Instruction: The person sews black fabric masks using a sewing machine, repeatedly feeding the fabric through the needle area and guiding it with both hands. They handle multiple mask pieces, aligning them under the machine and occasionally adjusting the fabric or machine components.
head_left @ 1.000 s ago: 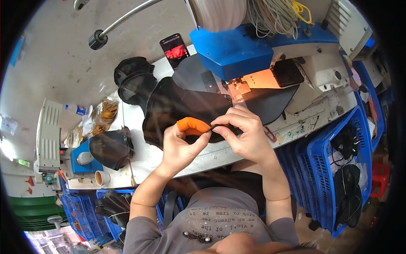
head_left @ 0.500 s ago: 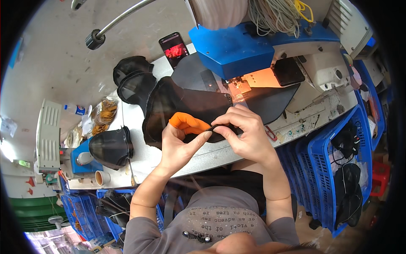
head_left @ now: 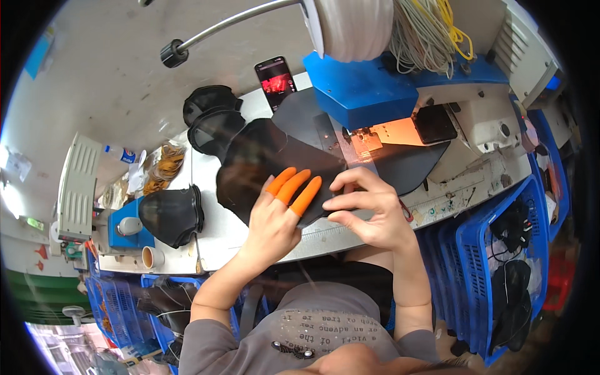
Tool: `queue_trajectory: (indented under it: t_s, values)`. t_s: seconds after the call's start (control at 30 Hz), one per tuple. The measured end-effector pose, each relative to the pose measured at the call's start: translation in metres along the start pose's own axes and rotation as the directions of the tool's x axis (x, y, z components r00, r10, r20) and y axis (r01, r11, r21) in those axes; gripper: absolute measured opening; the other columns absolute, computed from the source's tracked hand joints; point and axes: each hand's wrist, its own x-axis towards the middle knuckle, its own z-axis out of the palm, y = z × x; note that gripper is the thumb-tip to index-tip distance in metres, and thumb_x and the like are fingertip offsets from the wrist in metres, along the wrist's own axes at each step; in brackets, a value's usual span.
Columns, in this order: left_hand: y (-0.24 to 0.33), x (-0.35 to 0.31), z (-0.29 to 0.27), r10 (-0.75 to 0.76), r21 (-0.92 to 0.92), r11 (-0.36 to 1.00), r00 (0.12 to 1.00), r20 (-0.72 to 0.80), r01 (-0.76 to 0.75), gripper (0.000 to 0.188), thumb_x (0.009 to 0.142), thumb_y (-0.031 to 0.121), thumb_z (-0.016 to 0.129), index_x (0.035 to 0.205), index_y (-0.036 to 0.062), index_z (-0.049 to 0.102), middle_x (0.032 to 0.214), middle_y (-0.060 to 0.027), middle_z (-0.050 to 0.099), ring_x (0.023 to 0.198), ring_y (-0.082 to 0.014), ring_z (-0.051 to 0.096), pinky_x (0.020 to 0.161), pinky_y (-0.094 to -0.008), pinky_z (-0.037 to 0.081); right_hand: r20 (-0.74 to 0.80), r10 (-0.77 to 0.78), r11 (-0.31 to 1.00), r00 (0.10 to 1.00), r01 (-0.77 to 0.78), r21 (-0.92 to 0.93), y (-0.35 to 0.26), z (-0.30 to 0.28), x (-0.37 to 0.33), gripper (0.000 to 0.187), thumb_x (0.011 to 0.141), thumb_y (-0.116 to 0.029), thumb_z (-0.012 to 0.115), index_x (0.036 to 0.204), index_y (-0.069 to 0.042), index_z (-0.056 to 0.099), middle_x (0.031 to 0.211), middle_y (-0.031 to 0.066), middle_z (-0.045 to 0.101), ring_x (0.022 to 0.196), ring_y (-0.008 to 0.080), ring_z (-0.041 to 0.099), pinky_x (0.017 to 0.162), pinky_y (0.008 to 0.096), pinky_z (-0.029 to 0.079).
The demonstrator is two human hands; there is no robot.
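A dark shoe upper [head_left: 253, 159], black with a curved, stitched rim, lies on the machine bed left of the needle area. My left hand [head_left: 275, 219] rests palm down on its near part, fingers spread. Orange finger covers sit on three of those fingers. Close by on the right, my right hand [head_left: 375, 215] has its thumb and forefinger pinched at the upper's near edge, the other fingers curled; the exact grip is partly hidden. Beyond both hands stands the blue head of a sewing machine [head_left: 365, 94], its lamp lighting the needle plate [head_left: 367, 142].
More black uppers lie at the back left [head_left: 215, 128] and left [head_left: 169, 215]. A lit phone [head_left: 275, 81] leans behind the work; a dark flat device [head_left: 435, 124] sits right of the needle. Blue baskets [head_left: 469, 250] stand at the right, a thread cone [head_left: 353, 28] above, a paper cup [head_left: 152, 257] at left.
My left hand has gone from pinching a small dark edge with the right to lying flat on the upper. The right hand has shifted slightly right. The whole view has moved a little.
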Motion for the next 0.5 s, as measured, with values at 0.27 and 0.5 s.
queue_trajectory:
  t_s: [0.27,0.5]
  values:
    - [-0.116,-0.064,-0.070,-0.155,0.115,0.917,0.606,-0.780,0.383,0.044,0.088,-0.015,0.050,0.129,-0.0051,0.062,0.125,-0.0219,0.065,0.117,-0.0350,0.063,0.101,-0.0388,0.047,0.010,0.026,0.982,1.000,-0.024,-0.186,-0.002,-0.005,0.004,0.021,0.075,-0.003,0.079,0.095,-0.001,0.072,0.090,0.0102,0.069,0.081,0.0253,0.063,0.075,0.0335,0.050]
    - [-0.183,-0.186,-0.039,-0.624,0.270,0.693,0.743,-0.241,0.669,0.047,0.088,0.021,0.070,0.131,0.0048,0.061,0.134,-0.0167,0.058,0.132,-0.0392,0.047,0.111,-0.0484,0.036,0.016,0.049,0.976,0.999,-0.045,-0.215,-0.006,-0.001,0.004,0.019,0.075,-0.001,0.076,0.094,-0.001,0.072,0.087,0.0091,0.070,0.078,0.0237,0.062,0.071,0.0328,0.049]
